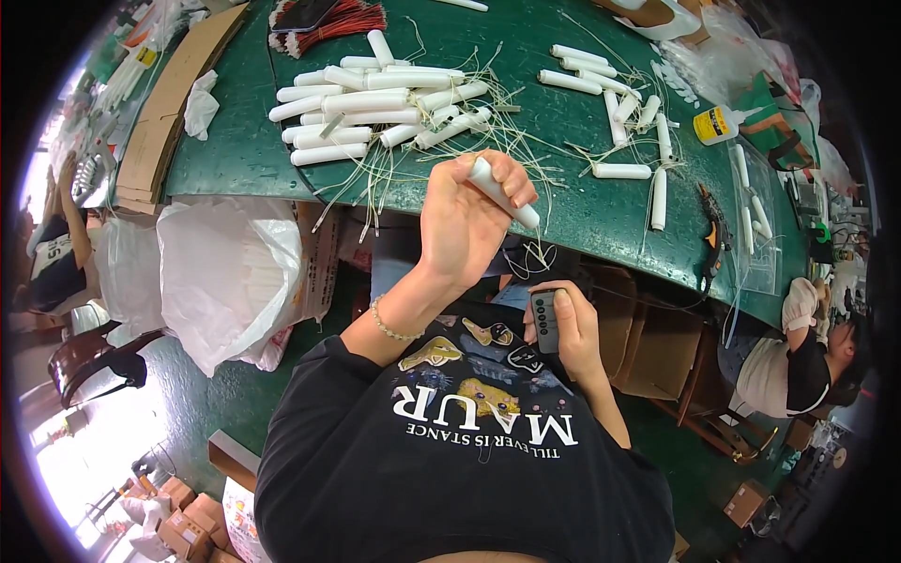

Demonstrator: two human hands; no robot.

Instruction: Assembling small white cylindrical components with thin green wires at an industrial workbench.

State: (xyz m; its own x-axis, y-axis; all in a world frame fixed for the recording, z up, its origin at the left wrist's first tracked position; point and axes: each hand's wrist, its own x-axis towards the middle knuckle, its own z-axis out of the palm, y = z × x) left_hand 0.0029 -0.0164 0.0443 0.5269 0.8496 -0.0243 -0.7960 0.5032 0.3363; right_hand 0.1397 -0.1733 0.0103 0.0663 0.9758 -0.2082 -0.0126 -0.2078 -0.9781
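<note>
Raised at the table's front edge, my left hand (462, 221) has its fingers wrapped round a white cylindrical tube (503, 193). The tube slants down to the right, and thin pale wires dangle below its lower end. Lower and closer to my body, my right hand (577, 330) grips a dark grey remote control (543, 322) with a column of round buttons facing up. Beyond my left hand lies a heap of similar white tubes (361, 100) with tangled thin wires. More white tubes (621, 171) lie scattered to the right.
The green table (526, 103) carries a bundle of red wires (343, 26), a yellow-labelled jar (715, 125) and orange-and-black pliers (713, 239). A white plastic bag (225, 291) stands left of me. Cardboard boxes (662, 347) sit under the table's right. Other people (793, 361) sit at both sides.
</note>
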